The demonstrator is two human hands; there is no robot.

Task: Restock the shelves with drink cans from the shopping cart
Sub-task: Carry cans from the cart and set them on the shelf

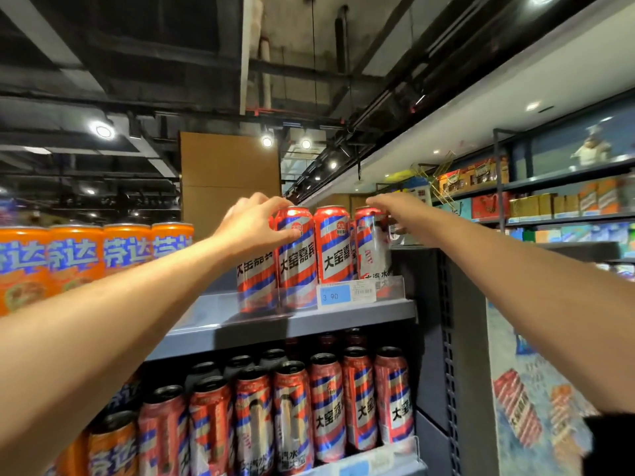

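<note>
Red, blue and silver striped drink cans stand in a row on the top shelf [295, 321]. My left hand [256, 225] grips the top of one striped can [297, 266], with the fingers curled over its rim. My right hand [400, 209] reaches over the rightmost striped can [372, 249] at the shelf's right end and holds its top. A third striped can [335, 249] stands between those two. The shopping cart is out of view.
Orange cans [75, 255] fill the top shelf to the left. The shelf below [371, 462] holds several more striped cans. A blue price tag [336, 296] reads 3.90. A dark shelf upright [446, 321] stands to the right, with stocked shelves [549, 201] beyond.
</note>
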